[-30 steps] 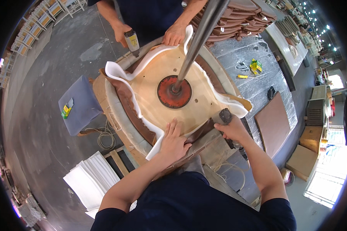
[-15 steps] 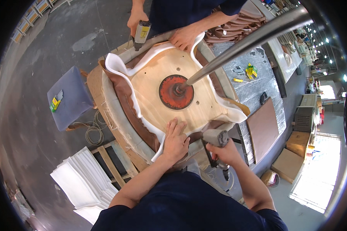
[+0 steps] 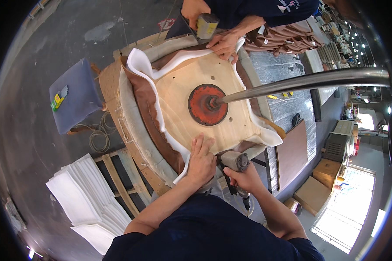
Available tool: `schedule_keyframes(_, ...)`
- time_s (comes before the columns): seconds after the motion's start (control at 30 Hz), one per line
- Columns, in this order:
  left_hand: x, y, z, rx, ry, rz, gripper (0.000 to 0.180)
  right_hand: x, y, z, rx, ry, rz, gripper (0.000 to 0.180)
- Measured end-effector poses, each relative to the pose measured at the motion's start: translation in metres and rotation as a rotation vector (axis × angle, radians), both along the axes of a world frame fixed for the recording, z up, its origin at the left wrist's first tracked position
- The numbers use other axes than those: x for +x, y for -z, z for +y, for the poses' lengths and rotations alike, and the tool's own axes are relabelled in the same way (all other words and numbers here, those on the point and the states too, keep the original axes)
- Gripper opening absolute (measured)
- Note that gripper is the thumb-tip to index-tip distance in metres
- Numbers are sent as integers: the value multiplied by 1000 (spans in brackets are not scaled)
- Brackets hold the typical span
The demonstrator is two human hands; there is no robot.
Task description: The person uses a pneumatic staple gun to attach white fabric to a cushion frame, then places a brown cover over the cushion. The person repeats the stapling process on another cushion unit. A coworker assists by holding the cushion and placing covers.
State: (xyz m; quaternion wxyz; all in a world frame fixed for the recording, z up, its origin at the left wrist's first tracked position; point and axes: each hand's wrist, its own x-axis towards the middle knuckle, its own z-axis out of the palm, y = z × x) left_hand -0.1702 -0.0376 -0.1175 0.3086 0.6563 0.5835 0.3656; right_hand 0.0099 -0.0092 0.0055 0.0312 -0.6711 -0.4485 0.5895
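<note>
My left hand [image 3: 201, 161] lies with fingers stretched out on the near edge of a pale plywood panel [image 3: 174, 104]. In my right hand [image 3: 247, 177] is a grey staple gun [image 3: 236, 161], its nose at the panel's near edge, beside my left fingertips. White padding [image 3: 159, 114] and brown upholstery cover [image 3: 144, 102] surround the panel, inside a padded frame [image 3: 133, 126]. A red disc [image 3: 198, 115] on a metal rod [image 3: 300, 80] stands against the panel's middle. Across from me, a co-worker's hand [image 3: 225, 45] rests on the far edge; their other hand holds a staple gun [image 3: 206, 28].
The rod crosses the work toward the right. On the left are a blue-grey stool [image 3: 74, 95] with a small box, a coiled hose [image 3: 101, 137] and stacked white sheets [image 3: 85, 185]. A plastic-covered table [image 3: 270, 71] with a brown panel [image 3: 292, 150] stands at right.
My right hand has brought the staple gun left, close to my left hand and the panel's edge. The co-worker's staple gun has shifted to the right over the far edge. The view has turned slightly.
</note>
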Motion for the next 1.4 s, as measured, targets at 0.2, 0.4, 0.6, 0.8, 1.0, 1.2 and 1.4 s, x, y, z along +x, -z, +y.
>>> schedule_keyframes(0.2, 4, 2, 0, -5, 1, 14, 13, -11, -3, 9, 73, -115, -102, 34)
schedule_keyframes(0.4, -3, -12, 5, -78, 83, 143, 18, -6, 9, 2, 209, -135, -85, 35)
schedule_keyframes(0.6, -1, -33, 27, -90, 239, 162, 49, 42, 7, -40, 219, 262, 139, 29)
schedule_keyframes(0.8, 47, -10, 61, 50, 291, 169, 53, 87, -9, -17, 275, 273, 55, 27)
schedule_keyframes(1.0, 58, -4, 69, 102, 251, 144, 31, 92, -14, 19, 163, 143, -47, 31)
schedule_keyframes(1.2, 66, 1, 68, 135, 155, 61, 17, 83, -13, 43, 99, 19, -127, 35)
schedule_keyframes(1.4, 70, 5, 66, 117, 118, 48, 14, 71, -8, 57, 105, -5, -207, 40)
